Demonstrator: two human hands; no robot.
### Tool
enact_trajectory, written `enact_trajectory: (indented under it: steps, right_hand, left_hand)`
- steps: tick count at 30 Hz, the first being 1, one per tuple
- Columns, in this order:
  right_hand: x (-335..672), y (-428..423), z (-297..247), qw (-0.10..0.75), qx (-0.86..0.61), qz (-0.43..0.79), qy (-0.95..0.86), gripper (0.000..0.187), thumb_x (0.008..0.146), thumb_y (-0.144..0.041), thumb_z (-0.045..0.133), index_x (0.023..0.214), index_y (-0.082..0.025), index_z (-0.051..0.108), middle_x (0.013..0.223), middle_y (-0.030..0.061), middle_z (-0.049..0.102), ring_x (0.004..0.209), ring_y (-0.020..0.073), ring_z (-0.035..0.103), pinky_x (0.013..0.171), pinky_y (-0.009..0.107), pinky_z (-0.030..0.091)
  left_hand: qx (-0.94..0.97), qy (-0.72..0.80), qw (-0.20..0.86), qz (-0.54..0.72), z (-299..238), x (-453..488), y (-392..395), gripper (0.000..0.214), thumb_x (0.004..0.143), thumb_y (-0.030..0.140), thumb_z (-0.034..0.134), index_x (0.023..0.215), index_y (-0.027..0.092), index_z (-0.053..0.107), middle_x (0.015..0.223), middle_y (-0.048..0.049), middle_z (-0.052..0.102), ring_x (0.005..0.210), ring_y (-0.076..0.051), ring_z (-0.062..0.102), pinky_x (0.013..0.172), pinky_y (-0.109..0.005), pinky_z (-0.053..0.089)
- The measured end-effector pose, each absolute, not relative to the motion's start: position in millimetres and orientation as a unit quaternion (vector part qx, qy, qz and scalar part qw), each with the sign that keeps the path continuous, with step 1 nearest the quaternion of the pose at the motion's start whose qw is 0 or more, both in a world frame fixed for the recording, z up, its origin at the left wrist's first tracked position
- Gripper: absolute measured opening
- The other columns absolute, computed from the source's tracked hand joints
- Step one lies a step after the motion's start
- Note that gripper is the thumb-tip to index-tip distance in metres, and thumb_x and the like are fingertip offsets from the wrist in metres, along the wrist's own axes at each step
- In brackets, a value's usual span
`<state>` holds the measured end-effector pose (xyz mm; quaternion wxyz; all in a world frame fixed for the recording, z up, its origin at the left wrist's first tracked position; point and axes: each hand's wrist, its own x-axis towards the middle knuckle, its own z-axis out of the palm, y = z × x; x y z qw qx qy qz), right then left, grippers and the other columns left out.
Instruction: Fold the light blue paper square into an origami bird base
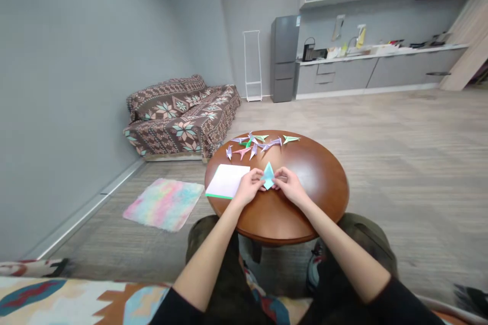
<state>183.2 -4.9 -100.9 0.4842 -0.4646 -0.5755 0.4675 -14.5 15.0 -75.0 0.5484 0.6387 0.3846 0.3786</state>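
A light blue folded paper point(269, 174), pointed at the top, rests on the round wooden table point(320, 172). My left hand point(250, 186) pinches its left side and my right hand point(288, 186) pinches its right side, both with fingers closed on it. A stack of square paper sheets point(226, 181) lies just left of my left hand. Several finished folded paper figures point(259, 143) in purple, pink and green lie at the table's far edge.
A patterned sofa point(183, 114) stands against the left wall, with a pastel rug point(163, 203) on the floor before it. A grey fridge point(284, 58) and a kitchen counter point(381, 53) line the far wall. My knees sit under the table.
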Motion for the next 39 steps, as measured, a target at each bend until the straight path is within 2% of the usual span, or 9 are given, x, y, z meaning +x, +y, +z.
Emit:
enact_trajectory:
  steps: [2, 9, 12, 15, 21, 24, 30, 34, 39]
  right_hand:
    - [185.5, -5.0, -100.4, 0.471, -0.464, 0.469, -0.585, 0.038, 0.102, -0.036, 0.068, 0.135, -0.018, 0.064, 0.135, 0.0117, 0.067, 0.113, 0.0259, 0.07, 0.094, 0.048, 0.061]
    - [190.0, -6.9, -101.7, 0.455, -0.465, 0.464, -0.602, 0.038, 0.102, -0.037, 0.068, 0.134, -0.018, 0.065, 0.134, 0.0114, 0.067, 0.112, 0.026, 0.07, 0.093, 0.047, 0.061]
    - [186.5, -7.8, -104.3, 0.457, -0.466, 0.45, -0.609, 0.037, 0.102, -0.037, 0.068, 0.134, -0.018, 0.065, 0.134, 0.0112, 0.067, 0.112, 0.0261, 0.07, 0.093, 0.047, 0.061]
    - [182.8, -9.3, -106.6, 0.464, -0.469, 0.432, -0.615, 0.038, 0.102, -0.037, 0.068, 0.134, -0.018, 0.065, 0.134, 0.0113, 0.067, 0.112, 0.0259, 0.07, 0.093, 0.047, 0.061]
    - [181.0, -15.1, -103.1, 0.494, -0.472, 0.392, -0.617, 0.037, 0.102, -0.037, 0.068, 0.134, -0.018, 0.064, 0.134, 0.0114, 0.067, 0.111, 0.0253, 0.07, 0.093, 0.047, 0.061]
    - [181.1, -18.2, -99.2, 0.486, -0.47, 0.386, -0.627, 0.037, 0.102, -0.037, 0.068, 0.134, -0.018, 0.065, 0.133, 0.0112, 0.068, 0.11, 0.0251, 0.07, 0.092, 0.046, 0.061]
    - [187.4, -11.0, -93.6, 0.469, -0.484, 0.37, -0.639, 0.037, 0.102, -0.038, 0.068, 0.133, -0.017, 0.065, 0.133, 0.0106, 0.068, 0.111, 0.0264, 0.07, 0.093, 0.047, 0.061]
    - [196.5, 13.3, -88.8, 0.473, -0.491, 0.345, -0.645, 0.038, 0.101, -0.038, 0.069, 0.133, -0.017, 0.066, 0.134, 0.0099, 0.067, 0.113, 0.0282, 0.07, 0.094, 0.048, 0.061]
    - [198.3, 41.4, -89.3, 0.488, -0.501, 0.317, -0.641, 0.038, 0.101, -0.038, 0.068, 0.133, -0.017, 0.066, 0.134, 0.0103, 0.067, 0.114, 0.028, 0.069, 0.094, 0.048, 0.061]
  left_hand:
    - [0.646, 0.382, 0.55, 0.367, -77.4, -13.7, 16.6, 0.04, 0.101, 0.038, 0.066, 0.135, 0.017, 0.063, 0.134, -0.0124, 0.065, 0.114, -0.026, 0.068, 0.095, -0.048, 0.061]
    - [0.655, 0.379, 0.534, 0.378, -73.2, -18.7, 14.9, 0.041, 0.1, 0.038, 0.066, 0.136, 0.017, 0.062, 0.136, -0.0124, 0.065, 0.115, -0.026, 0.068, 0.096, -0.048, 0.061]
    - [0.654, 0.38, 0.519, 0.398, -69.4, -19.0, 12.3, 0.031, 0.094, 0.039, 0.074, 0.111, 0.013, 0.07, 0.112, -0.009, 0.072, 0.102, -0.024, 0.071, 0.093, -0.042, 0.06]
    - [0.64, 0.379, 0.512, 0.43, -66.5, -16.6, 9.3, 0.033, 0.079, 0.037, 0.087, 0.09, 0.015, 0.065, 0.088, -0.0032, 0.072, 0.087, -0.02, 0.072, 0.085, -0.033, 0.058]
    - [0.595, 0.38, 0.534, 0.466, -62.8, -11.7, 6.0, 0.054, 0.065, 0.036, 0.094, 0.104, 0.018, 0.061, 0.086, -0.0037, 0.077, 0.079, -0.02, 0.076, 0.08, -0.033, 0.058]
    - [0.585, 0.379, 0.54, 0.472, -64.0, -8.5, 5.2, 0.053, 0.063, 0.04, 0.095, 0.099, 0.017, 0.063, 0.084, -0.005, 0.078, 0.08, -0.022, 0.076, 0.083, -0.035, 0.059]
    - [0.609, 0.399, 0.529, 0.436, -63.5, -2.1, 15.0, 0.04, 0.082, 0.049, 0.082, 0.098, 0.014, 0.069, 0.087, -0.0056, 0.076, 0.082, -0.021, 0.073, 0.079, -0.034, 0.059]
    - [0.651, 0.431, 0.507, 0.366, -55.8, 6.0, 36.4, 0.038, 0.1, 0.039, 0.067, 0.13, 0.016, 0.065, 0.128, -0.0114, 0.068, 0.109, -0.025, 0.07, 0.092, -0.045, 0.062]
    - [0.653, 0.475, 0.44, 0.393, -52.1, 20.4, 55.4, 0.042, 0.1, 0.039, 0.067, 0.135, 0.017, 0.063, 0.136, -0.0121, 0.065, 0.116, -0.027, 0.068, 0.097, -0.049, 0.06]
